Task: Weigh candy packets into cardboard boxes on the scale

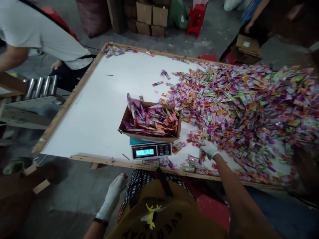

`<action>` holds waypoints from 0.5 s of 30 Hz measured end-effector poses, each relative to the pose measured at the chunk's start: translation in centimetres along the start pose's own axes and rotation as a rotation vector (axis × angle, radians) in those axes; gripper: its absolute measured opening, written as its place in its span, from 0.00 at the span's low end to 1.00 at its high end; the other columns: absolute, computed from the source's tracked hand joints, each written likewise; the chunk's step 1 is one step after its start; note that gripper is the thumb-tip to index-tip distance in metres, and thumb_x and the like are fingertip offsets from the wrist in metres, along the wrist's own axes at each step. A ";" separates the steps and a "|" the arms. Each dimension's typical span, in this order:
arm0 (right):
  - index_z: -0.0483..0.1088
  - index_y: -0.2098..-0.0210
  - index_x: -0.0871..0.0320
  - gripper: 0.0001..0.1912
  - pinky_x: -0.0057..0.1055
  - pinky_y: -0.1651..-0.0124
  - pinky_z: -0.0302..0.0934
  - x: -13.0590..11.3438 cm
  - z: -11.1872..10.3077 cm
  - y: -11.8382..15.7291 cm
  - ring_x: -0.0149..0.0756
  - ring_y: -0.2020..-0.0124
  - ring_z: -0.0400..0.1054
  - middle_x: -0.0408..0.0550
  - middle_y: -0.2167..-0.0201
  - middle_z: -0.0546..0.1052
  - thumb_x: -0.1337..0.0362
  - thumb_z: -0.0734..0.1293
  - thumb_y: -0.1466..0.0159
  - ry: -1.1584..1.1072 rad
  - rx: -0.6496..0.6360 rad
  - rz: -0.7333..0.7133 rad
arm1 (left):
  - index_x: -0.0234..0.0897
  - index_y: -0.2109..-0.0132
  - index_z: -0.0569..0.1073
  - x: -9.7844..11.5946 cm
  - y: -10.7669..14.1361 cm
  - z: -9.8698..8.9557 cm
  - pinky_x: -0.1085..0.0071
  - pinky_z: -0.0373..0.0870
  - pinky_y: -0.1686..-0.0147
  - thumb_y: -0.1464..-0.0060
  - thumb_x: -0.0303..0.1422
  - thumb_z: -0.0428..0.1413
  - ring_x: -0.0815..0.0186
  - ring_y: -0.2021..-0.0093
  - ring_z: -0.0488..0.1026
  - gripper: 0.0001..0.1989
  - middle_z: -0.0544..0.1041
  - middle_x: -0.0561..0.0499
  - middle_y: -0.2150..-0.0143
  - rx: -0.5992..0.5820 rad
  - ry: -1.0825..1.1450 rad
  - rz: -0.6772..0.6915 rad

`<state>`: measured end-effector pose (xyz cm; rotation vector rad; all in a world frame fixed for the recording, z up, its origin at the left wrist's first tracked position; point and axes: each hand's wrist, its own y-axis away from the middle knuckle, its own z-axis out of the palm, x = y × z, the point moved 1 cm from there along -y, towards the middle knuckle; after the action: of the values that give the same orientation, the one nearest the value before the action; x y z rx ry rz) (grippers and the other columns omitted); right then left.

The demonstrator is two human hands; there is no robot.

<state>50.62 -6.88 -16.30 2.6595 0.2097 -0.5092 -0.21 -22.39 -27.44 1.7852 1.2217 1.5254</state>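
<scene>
My right hand [210, 149], in a white glove, reaches onto the table with its fingers stretched over loose small candy-like packets [195, 137]. No packet shows clearly gripped in it. My left hand [114, 191], gloved in white with bare fingertips, hangs below the table's front edge, loosely open and holding nothing. An open cardboard box [149, 136], filled with pink, purple and orange packets [157, 121], rests on a digital scale [152, 151]. The scale's display is lit, but its digits are not fully legible.
A large heap of packets [239, 99] covers the right side of the white table [84, 116], which has a wooden rim. At left, a person in a light shirt [54, 39] is beside a roller conveyor [41, 88]. Another person's hand [248, 27] is at upper right. Cartons [152, 16] and a red stool [196, 18] stand behind.
</scene>
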 end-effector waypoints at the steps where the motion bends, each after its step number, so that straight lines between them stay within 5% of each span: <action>1: 0.74 0.65 0.59 0.05 0.29 0.66 0.68 0.7 -1.6 -0.2 0.33 0.70 0.71 0.44 0.71 0.76 0.68 0.70 0.31 0.010 0.011 0.060 | 0.36 0.42 0.73 -0.1 -0.2 0.0 0.64 0.79 0.44 0.33 0.48 0.51 0.54 0.40 0.82 0.23 0.78 0.30 0.35 -0.002 0.009 0.004; 5: 0.71 0.67 0.57 0.05 0.31 0.61 0.66 0.0 -11.1 -0.3 0.36 0.68 0.70 0.42 0.71 0.75 0.63 0.71 0.39 -0.084 0.056 0.028 | 0.40 0.47 0.75 -0.5 -1.3 0.4 0.61 0.80 0.44 0.36 0.46 0.56 0.52 0.42 0.83 0.18 0.82 0.34 0.41 0.002 0.045 -0.006; 9: 0.72 0.64 0.56 0.11 0.30 0.63 0.64 -8.4 -18.8 -1.8 0.34 0.70 0.67 0.40 0.71 0.75 0.56 0.72 0.40 -0.175 0.008 -0.262 | 0.42 0.51 0.77 0.0 -1.8 1.2 0.58 0.80 0.43 0.41 0.46 0.59 0.50 0.43 0.83 0.16 0.85 0.39 0.47 -0.024 0.079 0.016; 12: 0.74 0.57 0.57 0.10 0.29 0.60 0.67 -16.0 -19.9 -4.8 0.35 0.66 0.72 0.44 0.66 0.81 0.61 0.70 0.37 -0.132 -0.064 -0.384 | 0.42 0.55 0.78 0.7 -1.6 1.6 0.58 0.81 0.46 0.46 0.49 0.60 0.47 0.44 0.83 0.18 0.85 0.40 0.53 -0.029 0.063 0.059; 15: 0.76 0.47 0.61 0.18 0.33 0.49 0.70 -20.9 -18.7 -7.9 0.42 0.53 0.78 0.54 0.50 0.85 0.68 0.68 0.36 0.035 -0.140 -0.460 | 0.42 0.57 0.78 1.1 -1.4 1.6 0.58 0.82 0.49 0.50 0.50 0.61 0.46 0.46 0.83 0.20 0.85 0.41 0.56 -0.014 0.044 0.096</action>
<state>35.55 6.89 4.48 2.4808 0.8472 -0.5619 0.81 -20.45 -28.41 1.8343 1.1583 1.6303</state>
